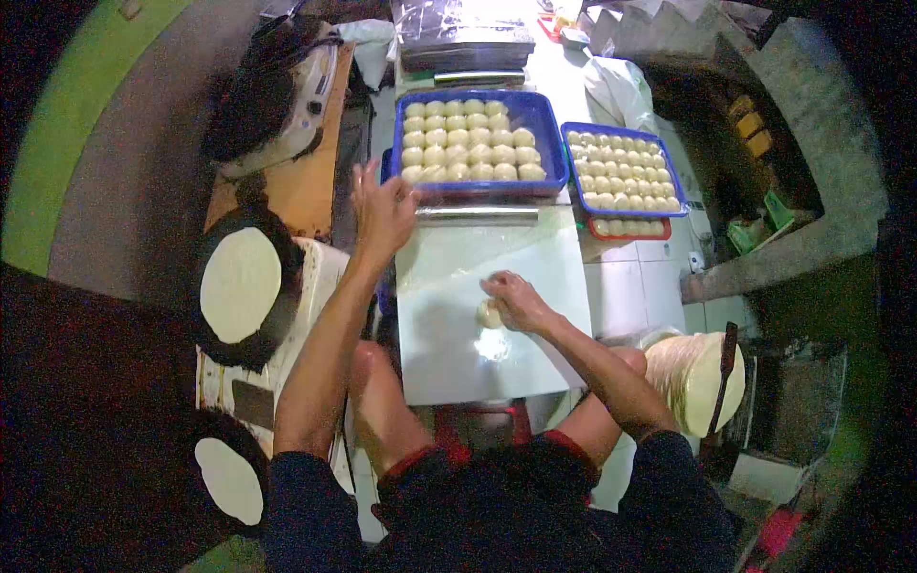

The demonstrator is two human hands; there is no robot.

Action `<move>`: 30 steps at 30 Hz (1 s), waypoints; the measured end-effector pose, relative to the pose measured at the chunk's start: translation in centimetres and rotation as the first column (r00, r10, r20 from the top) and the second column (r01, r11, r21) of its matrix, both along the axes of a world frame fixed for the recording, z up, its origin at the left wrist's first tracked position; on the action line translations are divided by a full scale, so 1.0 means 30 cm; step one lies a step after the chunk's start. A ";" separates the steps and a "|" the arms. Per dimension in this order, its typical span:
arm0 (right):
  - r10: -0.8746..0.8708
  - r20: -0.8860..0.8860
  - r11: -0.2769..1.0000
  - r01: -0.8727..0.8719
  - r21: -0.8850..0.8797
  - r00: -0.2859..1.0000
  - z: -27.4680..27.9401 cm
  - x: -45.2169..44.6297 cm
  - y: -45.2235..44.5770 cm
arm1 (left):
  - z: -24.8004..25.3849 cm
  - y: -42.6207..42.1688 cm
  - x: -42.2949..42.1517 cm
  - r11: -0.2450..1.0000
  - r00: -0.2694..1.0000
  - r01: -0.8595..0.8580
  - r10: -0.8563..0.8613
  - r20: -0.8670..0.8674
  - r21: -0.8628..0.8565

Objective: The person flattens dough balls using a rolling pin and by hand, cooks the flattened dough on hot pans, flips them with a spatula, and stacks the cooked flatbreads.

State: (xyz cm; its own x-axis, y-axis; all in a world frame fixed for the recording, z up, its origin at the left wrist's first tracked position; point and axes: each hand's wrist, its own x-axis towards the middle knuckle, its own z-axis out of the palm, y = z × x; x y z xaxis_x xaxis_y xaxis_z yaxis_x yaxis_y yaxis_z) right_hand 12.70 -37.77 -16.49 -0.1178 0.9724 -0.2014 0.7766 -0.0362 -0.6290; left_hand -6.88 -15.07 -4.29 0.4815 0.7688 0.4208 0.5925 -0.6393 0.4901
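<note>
My right hand is over the white board, its fingers curled and a single dough ball held at its thumb side, low against the surface. My left hand is raised beside the near left corner of a blue tray, fingers spread. Nothing shows clearly in it. Rows of pale dough balls fill most of that tray, with a shiny clear film over part of them. Between the tray and the board's open surface lies a metal rolling pin.
A second blue tray of dough balls rests above a red tray at right. On the left, two dark round griddles carry pale dough sheets. A stack of thin round sheets with a dark spatula stands at right.
</note>
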 end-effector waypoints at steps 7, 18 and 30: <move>-0.168 0.457 0.978 0.091 0.186 0.874 0.071 -0.286 -0.011 | 0.164 -0.255 -0.022 0.991 0.992 0.092 -0.100 0.075 0.094; -0.099 0.356 0.964 0.000 0.267 0.929 0.032 -0.252 -0.215 | 0.145 -0.484 -0.129 0.977 0.979 0.203 -0.202 0.030 -0.062; -0.414 0.000 0.805 0.367 0.466 0.910 0.152 0.493 0.001 | -0.618 -0.872 -0.326 0.734 0.952 0.302 -0.200 0.231 -0.608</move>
State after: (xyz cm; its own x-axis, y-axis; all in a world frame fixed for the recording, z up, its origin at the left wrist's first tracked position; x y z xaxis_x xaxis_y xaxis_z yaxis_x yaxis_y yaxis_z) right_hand 27.48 -37.75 -11.93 0.2882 0.9173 0.2749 0.8148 -0.0841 -0.5736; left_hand -16.67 -41.22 -22.81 0.6706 0.7409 -0.0369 0.3478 -0.2701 0.8978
